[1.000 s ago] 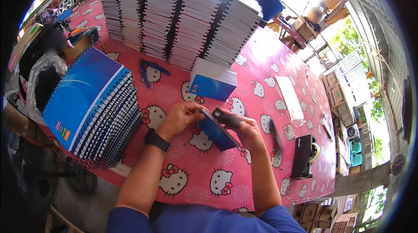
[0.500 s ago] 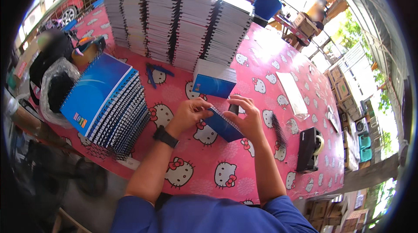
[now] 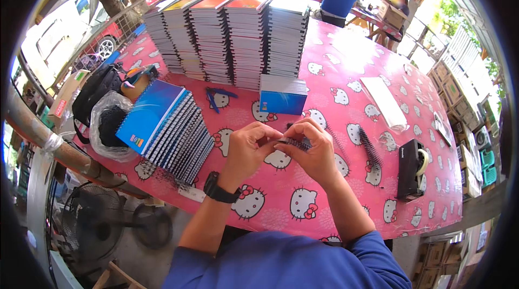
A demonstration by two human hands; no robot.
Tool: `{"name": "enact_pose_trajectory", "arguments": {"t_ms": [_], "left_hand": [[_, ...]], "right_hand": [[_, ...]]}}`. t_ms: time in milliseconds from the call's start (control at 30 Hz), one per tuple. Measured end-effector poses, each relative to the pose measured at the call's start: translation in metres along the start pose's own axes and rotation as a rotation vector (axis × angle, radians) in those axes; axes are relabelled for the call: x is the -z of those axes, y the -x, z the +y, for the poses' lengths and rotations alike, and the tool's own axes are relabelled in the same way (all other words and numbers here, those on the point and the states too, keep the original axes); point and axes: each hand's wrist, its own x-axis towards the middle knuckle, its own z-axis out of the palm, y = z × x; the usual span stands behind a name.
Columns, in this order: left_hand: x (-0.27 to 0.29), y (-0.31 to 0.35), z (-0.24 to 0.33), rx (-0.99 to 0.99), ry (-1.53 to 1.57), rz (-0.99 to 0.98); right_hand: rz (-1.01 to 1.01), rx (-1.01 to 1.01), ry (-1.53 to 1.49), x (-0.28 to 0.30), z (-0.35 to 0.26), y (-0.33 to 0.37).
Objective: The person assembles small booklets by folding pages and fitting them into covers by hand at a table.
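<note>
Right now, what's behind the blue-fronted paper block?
Behind the paper block: the rightmost tall stack of spiral-bound books, upper part visible. Its foot is covered; anything low between them can't be seen.

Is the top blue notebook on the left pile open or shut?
Shut: that notebook lies with its blue cover flat, facing up.

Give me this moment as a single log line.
left hand: pinching end of spiral notebook; right hand: gripping it; table left: blue notebook stack; table right: black coil, tape dispenser
</note>
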Motion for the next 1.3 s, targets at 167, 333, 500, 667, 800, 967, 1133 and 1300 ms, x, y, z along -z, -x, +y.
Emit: {"name": "enact_pose_trajectory", "arguments": {"t_ms": [167,333,500,667,800,967,1133,1300], "left_hand": [[0.009,0.013,0.022,-0.096,-0.086,0.084],[0.014,0.021,0.048,0.074,-0.038,0.070],[0.035,0.031,0.062,0.087,-0.220,0.129],[0.062,0.034,0.085,-0.498,-0.792,0.407],[0.092,0.073,0.086,0.003,-0.002,0.452],[0.174,0.035,0.081,-0.040,-0.346,0.771],[0.211,0.026,0.003,0.042,-0.186,0.550],[0.212,0.034,0.006,-0.073,-0.500,0.985]], "right_hand": [[-0.128,0.081,0.065,0.007,-0.019,-0.004],[-0.198,0.242,0.113,0.011,-0.028,-0.001],[-0.258,0.382,0.110,-0.001,-0.043,-0.012],[-0.129,0.332,-0.282,-0.007,-0.070,-0.034],[-0.003,0.162,-0.722,-0.045,-0.091,-0.066],[0.075,0.161,-0.444,-0.114,-0.085,-0.102],[0.030,0.203,-0.233,-0.162,-0.032,-0.115],[-0.009,0.192,-0.304,-0.134,-0.011,-0.116]]}}
